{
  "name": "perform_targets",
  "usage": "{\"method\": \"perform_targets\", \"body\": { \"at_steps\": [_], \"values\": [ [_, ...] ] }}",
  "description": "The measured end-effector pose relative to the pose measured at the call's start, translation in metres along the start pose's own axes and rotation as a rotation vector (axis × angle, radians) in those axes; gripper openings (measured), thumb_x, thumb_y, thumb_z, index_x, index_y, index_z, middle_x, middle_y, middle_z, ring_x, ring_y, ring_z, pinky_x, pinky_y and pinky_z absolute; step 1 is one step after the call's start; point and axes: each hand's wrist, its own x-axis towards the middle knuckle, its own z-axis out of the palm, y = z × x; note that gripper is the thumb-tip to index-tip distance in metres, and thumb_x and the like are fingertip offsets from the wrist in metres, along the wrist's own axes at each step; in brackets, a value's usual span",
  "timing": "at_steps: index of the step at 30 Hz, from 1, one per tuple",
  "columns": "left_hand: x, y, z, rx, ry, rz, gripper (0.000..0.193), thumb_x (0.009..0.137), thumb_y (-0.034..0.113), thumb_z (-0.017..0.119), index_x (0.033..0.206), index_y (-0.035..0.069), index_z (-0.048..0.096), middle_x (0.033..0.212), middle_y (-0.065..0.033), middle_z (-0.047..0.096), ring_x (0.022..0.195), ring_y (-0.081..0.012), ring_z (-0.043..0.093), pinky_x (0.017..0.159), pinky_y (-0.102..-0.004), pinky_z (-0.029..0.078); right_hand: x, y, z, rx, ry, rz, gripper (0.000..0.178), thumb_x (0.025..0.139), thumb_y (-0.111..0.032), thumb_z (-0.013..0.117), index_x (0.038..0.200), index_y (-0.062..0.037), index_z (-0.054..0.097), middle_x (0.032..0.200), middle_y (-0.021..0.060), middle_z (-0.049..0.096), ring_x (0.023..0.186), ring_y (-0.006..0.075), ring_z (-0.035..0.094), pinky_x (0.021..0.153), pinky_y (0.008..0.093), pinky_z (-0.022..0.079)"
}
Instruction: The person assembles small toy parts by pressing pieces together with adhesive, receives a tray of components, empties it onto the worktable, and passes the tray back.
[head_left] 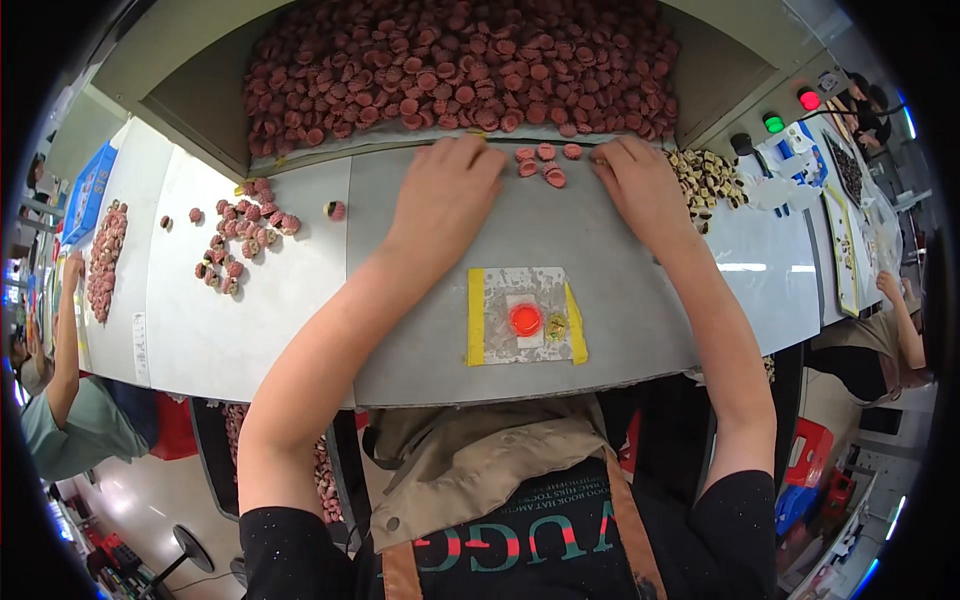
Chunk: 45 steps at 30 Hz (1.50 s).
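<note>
My left hand lies palm down at the front lip of a bin full of pink ridged, cup-shaped shells. Its fingers are slightly bent and apart, with nothing visible in them. Over to the right, my right hand is open too, fingers loosely curved and thumb toward the middle. Between the hands, a small group of loose pink shells sits on the grey work surface; my right fingertips are beside them. Nearer to me, a taped-down plate carries a round glowing red piece.
Pink shells with pale fillings lie scattered at the left, beyond them a longer pink pile and a blue tray. Cream-and-dark pieces are heaped at the right, near green and red buttons. Other people work on both sides.
</note>
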Motion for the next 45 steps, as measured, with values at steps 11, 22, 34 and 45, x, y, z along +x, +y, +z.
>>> {"method": "perform_targets", "body": {
  "at_steps": [11, 22, 34, 45],
  "values": [
    [-0.041, -0.005, -0.007, -0.069, -0.109, 0.060, 0.017, 0.084, 0.008, 0.055, 0.101, 0.004, 0.059, 0.105, -0.0119, 0.058, 0.100, -0.0306, 0.057, 0.086, -0.0384, 0.048, -0.057, -0.063, -0.043, 0.499, -0.388, 0.218, 0.017, 0.085, -0.004, 0.063, 0.101, -0.0027, 0.058, 0.097, 0.0104, 0.055, 0.086, 0.0251, 0.058, 0.073, 0.0341, 0.049],
    [-0.111, 0.040, -0.063, -1.639, 0.020, -1.055, 0.029, 0.098, 0.014, 0.052, 0.123, -0.001, 0.052, 0.108, -0.0035, 0.058, 0.083, -0.0079, 0.054, 0.075, -0.0212, 0.046, -0.065, -0.087, -0.035, 0.649, -0.281, 0.402, 0.024, 0.086, -0.006, 0.064, 0.109, -0.0034, 0.060, 0.101, 0.0112, 0.057, 0.085, 0.0232, 0.060, 0.075, 0.0316, 0.049],
    [-0.141, 0.044, -0.053, -2.086, 0.084, -1.035, 0.037, 0.101, 0.017, 0.047, 0.133, -0.001, 0.045, 0.121, -0.0089, 0.058, 0.090, -0.0087, 0.057, 0.081, -0.0232, 0.048, -0.056, -0.109, -0.038, 0.400, -0.357, 0.296, 0.017, 0.088, -0.004, 0.060, 0.104, -0.0008, 0.063, 0.098, 0.0111, 0.060, 0.085, 0.0245, 0.060, 0.075, 0.0306, 0.048],
    [-0.144, 0.048, -0.044, -2.058, 0.067, -0.973, 0.033, 0.100, 0.017, 0.052, 0.129, 0.001, 0.050, 0.110, -0.0038, 0.061, 0.098, -0.0119, 0.061, 0.086, -0.0250, 0.049, -0.052, -0.157, -0.020, 0.408, -0.239, 0.004, 0.021, 0.075, -0.008, 0.071, 0.095, -0.0073, 0.065, 0.084, 0.0040, 0.055, 0.079, 0.0229, 0.057, 0.072, 0.0354, 0.048]
  ]
}}
